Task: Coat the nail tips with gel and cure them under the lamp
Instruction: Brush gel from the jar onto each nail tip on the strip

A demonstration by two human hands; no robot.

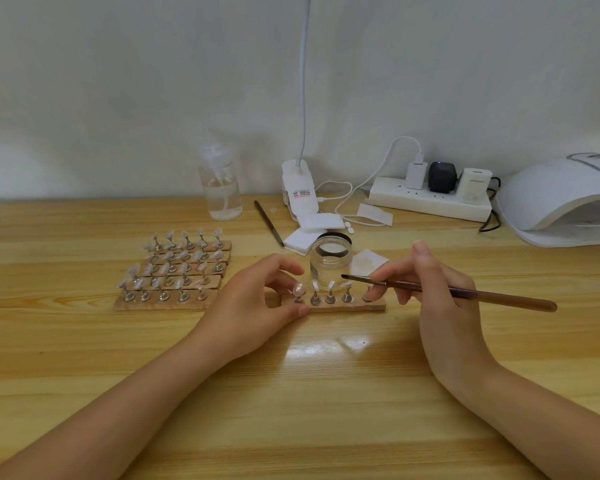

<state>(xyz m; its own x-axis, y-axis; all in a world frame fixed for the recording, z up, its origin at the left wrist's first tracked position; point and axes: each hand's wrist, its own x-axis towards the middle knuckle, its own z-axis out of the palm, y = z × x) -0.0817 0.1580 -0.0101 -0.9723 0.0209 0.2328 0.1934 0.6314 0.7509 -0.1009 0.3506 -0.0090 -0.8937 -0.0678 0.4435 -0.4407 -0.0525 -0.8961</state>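
A wooden holder strip [354, 307] lies at the table's middle with several nail tips [330, 288] standing on small metal stands. My left hand [257, 306] grips the strip's left end, thumb at its front edge and fingers curled over the back, beside the leftmost tip [298, 289]. My right hand [440, 292] pinches a brown brush [482, 295]; its dark bristles point left, just above the tips. A clear gel jar [330, 260] stands open right behind the strip. The white curing lamp [561, 199] sits at the far right.
More holder strips [174, 271] with many nail tips lie to the left. A clear pump bottle [220, 188], a second brush [269, 223], white pads [312, 230], a clip lamp [298, 188] and a power strip [430, 200] with cables stand at the back.
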